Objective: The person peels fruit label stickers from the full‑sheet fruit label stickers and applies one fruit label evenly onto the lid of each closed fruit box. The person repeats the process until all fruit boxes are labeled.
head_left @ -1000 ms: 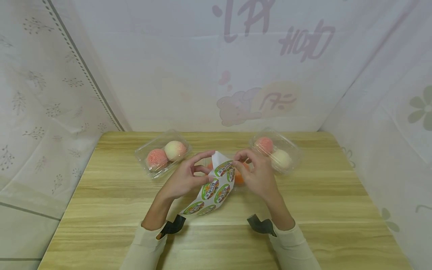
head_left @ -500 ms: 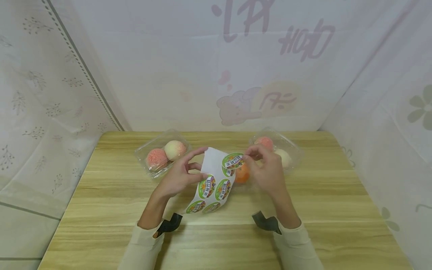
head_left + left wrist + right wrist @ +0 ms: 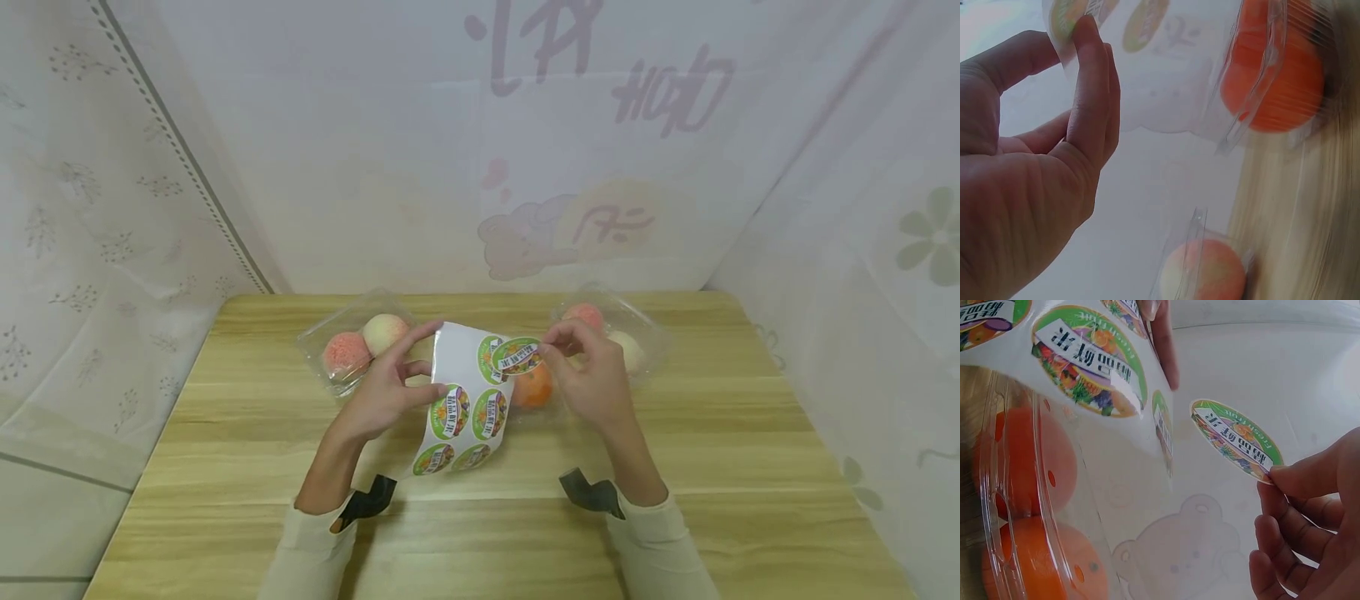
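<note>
My left hand [image 3: 386, 392] pinches a white sticker sheet [image 3: 457, 354] by its left side, thumb in front. Printed on the sheet are several oval green fruit labels, and its upper left corner is bare. Between thumb and forefinger, my right hand [image 3: 596, 379] grips one loose oval sticker [image 3: 516, 356] by its edge. The right wrist view shows that sticker [image 3: 1235, 440] apart from the sheet [image 3: 997, 356]. Behind the sheet stands a clear box with orange fruits [image 3: 534, 387], partly covered in the head view; two of them show in the right wrist view.
Two more clear plastic boxes lie at the back of the wooden table [image 3: 480, 542]. The left one holds a pink ball-shaped fruit [image 3: 347, 356] and a pale one [image 3: 385, 333]; the right one holds similar fruits [image 3: 626, 350]. Printed cloth [image 3: 360, 167] hangs behind.
The right hand has drawn a sticker off the sheet's upper left and moved it right. The left hand has shifted the sheet leftward, and more of the orange fruit shows.
</note>
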Tool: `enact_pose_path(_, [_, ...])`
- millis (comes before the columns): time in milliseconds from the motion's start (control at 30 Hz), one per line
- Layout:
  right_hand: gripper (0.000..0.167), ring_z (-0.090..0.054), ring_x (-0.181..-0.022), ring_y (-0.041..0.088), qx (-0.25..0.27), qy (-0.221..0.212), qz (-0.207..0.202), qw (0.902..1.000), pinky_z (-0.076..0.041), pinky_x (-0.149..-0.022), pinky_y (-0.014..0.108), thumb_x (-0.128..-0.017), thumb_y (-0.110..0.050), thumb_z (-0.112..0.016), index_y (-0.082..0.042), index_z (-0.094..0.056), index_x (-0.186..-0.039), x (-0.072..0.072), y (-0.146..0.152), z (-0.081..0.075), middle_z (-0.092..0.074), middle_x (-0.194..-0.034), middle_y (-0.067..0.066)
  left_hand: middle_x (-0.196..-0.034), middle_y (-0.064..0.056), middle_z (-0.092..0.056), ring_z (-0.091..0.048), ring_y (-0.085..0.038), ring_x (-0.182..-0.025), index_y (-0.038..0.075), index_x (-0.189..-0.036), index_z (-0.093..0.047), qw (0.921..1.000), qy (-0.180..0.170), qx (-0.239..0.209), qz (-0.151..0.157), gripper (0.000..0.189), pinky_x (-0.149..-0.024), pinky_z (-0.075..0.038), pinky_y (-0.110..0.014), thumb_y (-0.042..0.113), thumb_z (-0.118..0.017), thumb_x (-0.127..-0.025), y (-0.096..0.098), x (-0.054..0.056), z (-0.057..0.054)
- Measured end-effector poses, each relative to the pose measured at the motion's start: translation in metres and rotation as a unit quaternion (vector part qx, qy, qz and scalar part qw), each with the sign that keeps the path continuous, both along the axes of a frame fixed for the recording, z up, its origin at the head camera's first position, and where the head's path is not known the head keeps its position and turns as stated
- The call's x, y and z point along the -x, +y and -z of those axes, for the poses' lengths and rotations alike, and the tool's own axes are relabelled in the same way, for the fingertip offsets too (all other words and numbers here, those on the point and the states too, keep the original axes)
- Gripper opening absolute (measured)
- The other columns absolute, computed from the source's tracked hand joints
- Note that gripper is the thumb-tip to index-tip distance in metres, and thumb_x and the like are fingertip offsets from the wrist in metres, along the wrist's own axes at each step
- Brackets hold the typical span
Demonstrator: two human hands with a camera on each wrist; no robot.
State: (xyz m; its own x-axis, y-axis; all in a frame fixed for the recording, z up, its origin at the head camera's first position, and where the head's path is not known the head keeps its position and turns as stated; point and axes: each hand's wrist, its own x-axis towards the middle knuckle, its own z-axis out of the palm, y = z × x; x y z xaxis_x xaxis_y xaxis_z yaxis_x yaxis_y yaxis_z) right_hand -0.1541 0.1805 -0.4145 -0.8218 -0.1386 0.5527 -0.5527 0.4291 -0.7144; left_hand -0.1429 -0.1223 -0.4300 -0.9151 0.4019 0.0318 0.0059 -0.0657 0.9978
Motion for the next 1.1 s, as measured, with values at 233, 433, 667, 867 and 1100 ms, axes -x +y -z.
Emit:
enact_pose_path(233, [0.015,-0.065,-0.085,0.018,-0.004,-0.007,0.000,1.0000,-0.052,-0.080,0.024,-0.092,0.014,-0.077,0.001,-0.070,-0.095,0.003,0.000,0.002,-0.073,-0.090,0.007,-0.131,-0.031,-0.067,-0.076,-0.026,-0.107,0.007,-0.170,-0.035,0.9985,0.006,0.000,-0.054,0.092,-0.081,-0.064,-0.035,-0.015,-0.073,-0.090,-0.025,-0.006,0.005])
enact_pose_path(433, [0.012,-0.066,-0.086,0.018,-0.005,-0.016,0.003,0.9998,-0.053,-0.081,0.023,-0.093,0.011,-0.078,0.001,-0.071,-0.097,0.004,0.000,0.001,-0.074,-0.092,0.008,-0.154,-0.021,-0.046,-0.073,-0.021,-0.110,0.007,-0.171,-0.036,0.9937,0.003,0.032,-0.108,0.091,-0.083,-0.063,-0.032,-0.016,-0.074,-0.091,-0.059,-0.016,0.012])
enact_pose_path(667, [0.011,-0.067,-0.087,0.018,-0.011,-0.023,0.011,0.9996,-0.052,-0.082,0.023,-0.094,0.009,-0.078,0.001,-0.071,-0.098,0.005,0.000,-0.001,-0.075,-0.095,0.012,-0.120,-0.024,-0.068,-0.077,-0.018,-0.100,0.007,-0.173,-0.028,0.9830,-0.030,0.040,-0.177,0.090,-0.079,-0.064,-0.032,-0.016,-0.071,-0.096,-0.103,-0.033,0.015])
enact_pose_path(867, [0.012,-0.067,-0.086,0.018,-0.009,-0.031,0.015,0.9993,-0.053,-0.082,0.023,-0.094,0.010,-0.078,0.001,-0.071,-0.097,0.004,0.001,-0.001,-0.074,-0.093,0.007,-0.120,-0.012,-0.070,-0.077,-0.013,-0.099,0.012,-0.175,-0.024,0.9694,-0.047,0.062,-0.233,0.094,-0.076,-0.063,-0.029,-0.013,-0.071,-0.098,-0.138,-0.044,0.020])
enact_pose_path(1100, [0.011,-0.066,-0.087,0.018,-0.007,-0.038,0.018,0.9991,-0.053,-0.081,0.023,-0.095,0.009,-0.077,0.001,-0.071,-0.097,0.005,0.002,0.000,-0.073,-0.092,0.008,-0.108,0.003,-0.074,-0.075,-0.005,-0.096,0.016,-0.177,-0.021,0.9529,-0.063,0.093,-0.281,0.098,-0.075,-0.061,-0.024,-0.011,-0.073,-0.099,-0.175,-0.052,0.029])
